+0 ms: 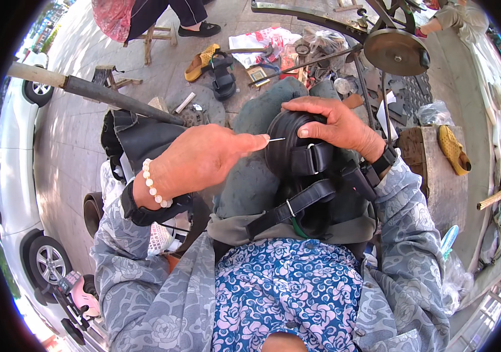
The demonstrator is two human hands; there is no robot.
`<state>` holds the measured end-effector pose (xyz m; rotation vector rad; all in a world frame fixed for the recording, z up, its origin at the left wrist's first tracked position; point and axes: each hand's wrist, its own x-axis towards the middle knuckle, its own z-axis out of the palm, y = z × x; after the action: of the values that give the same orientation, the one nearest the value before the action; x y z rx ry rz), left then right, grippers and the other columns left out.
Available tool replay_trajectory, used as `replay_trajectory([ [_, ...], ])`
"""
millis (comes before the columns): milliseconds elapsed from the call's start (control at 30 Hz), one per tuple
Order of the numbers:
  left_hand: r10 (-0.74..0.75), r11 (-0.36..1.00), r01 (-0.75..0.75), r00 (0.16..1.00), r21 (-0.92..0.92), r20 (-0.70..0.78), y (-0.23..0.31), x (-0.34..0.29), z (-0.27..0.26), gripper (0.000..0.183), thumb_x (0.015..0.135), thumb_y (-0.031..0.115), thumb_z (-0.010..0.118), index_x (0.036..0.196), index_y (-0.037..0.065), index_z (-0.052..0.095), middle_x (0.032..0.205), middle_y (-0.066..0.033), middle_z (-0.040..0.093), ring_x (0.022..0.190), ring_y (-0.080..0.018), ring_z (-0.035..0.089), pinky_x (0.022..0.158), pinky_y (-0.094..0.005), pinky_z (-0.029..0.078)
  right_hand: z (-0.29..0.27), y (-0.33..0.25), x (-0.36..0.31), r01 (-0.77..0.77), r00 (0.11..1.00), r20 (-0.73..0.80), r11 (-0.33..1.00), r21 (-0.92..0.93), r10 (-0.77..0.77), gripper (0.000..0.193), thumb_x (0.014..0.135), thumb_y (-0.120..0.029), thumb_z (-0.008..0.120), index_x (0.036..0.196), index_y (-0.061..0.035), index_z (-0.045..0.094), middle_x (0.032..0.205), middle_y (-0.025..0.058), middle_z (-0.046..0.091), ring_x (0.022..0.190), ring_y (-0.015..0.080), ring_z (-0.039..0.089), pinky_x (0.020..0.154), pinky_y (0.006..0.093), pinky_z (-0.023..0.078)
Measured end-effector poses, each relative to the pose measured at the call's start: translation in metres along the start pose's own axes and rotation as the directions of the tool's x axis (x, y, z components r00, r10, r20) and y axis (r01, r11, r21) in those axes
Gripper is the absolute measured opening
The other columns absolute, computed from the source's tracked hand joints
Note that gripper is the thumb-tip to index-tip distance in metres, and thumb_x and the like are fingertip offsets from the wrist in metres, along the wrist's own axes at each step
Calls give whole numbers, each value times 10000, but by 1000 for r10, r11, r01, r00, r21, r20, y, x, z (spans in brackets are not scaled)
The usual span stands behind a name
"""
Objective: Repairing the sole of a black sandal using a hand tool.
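Observation:
A black strapped sandal [285,126] lies across my lap, its buckled strap [291,206] hanging toward me. My right hand [341,126] grips its far end, with the thumb on top and the fingers over the edge. From the left, my left hand [203,155] is closed, with its forefinger pointing at the sandal. A thin metal needle [276,139] sticks out beyond that fingertip, its point at or very near the sandal's surface. The rest of the needle is hidden in the hand. A grey-green cloth [256,114] covers my knees under the sandal.
Ahead on the paving lie a yellow shoe [201,61], another black sandal [223,76] and scattered scraps. A metal machine with a round wheel [397,51] stands at far right. Nearer are a wooden box [438,170] and a hammer [497,195]. A pole [121,94] juts in from the left.

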<state>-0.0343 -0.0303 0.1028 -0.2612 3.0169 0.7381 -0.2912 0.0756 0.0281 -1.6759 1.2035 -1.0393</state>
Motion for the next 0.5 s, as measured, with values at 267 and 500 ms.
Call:
replay_trajectory([
  [267, -44, 983, 21, 991, 180, 130, 9, 13, -15, 377, 837, 74, 534, 1194, 173, 608, 699, -143, 568, 630, -340, 577, 559, -416, 441, -12, -4, 7, 37, 995, 93, 991, -127, -25, 482, 808, -237, 683, 1223, -30, 553, 1194, 140, 590, 1138, 279, 543, 981, 363, 397],
  [500, 3, 995, -21, 986, 101, 166, 0, 21, -19, 406, 809, 29, 547, 1186, 164, 617, 662, -133, 535, 580, -320, 558, 517, -388, 424, -18, -5, 14, 133, 983, 164, 947, -292, -88, 489, 810, -309, 662, 1188, -23, 541, 1139, 160, 595, 1052, 357, 574, 887, 396, 453],
])
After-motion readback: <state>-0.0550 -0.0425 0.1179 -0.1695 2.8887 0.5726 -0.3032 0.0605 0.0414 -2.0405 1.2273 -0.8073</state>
